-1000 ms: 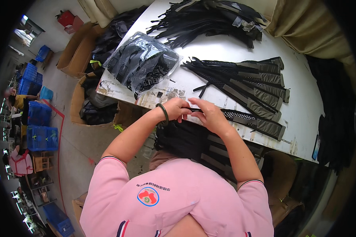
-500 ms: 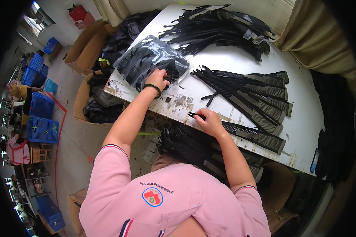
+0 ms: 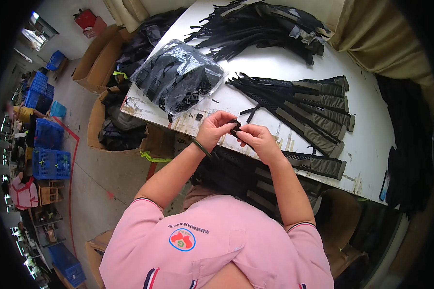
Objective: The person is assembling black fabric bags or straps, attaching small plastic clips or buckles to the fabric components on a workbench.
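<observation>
hands met over the near edge of the white table [image 3: 284, 67]: small black buckle [image 3: 235, 127] is pinched between left hand [image 3: 213, 129] and right hand [image 3: 258, 140], both clamped on it, likely so it can be worked together. clear bag of black buckles [image 3: 178, 79] lies by the left corner, within reach. black-and-tan straps [image 3: 313, 103] are fanned toward the right edge; black strap pile [image 3: 260, 26] at the far edge. bare tabletop is left between bag and straps.

Clear bag of black buckles [image 3: 178, 79] lying on white surface [image 3: 284, 67]; strap pile [image 3: 265, 26] sitting far end; blue crates [image 3: 50, 149], cardboard boxes [image 3: 99, 53] standing on floor.
</observation>
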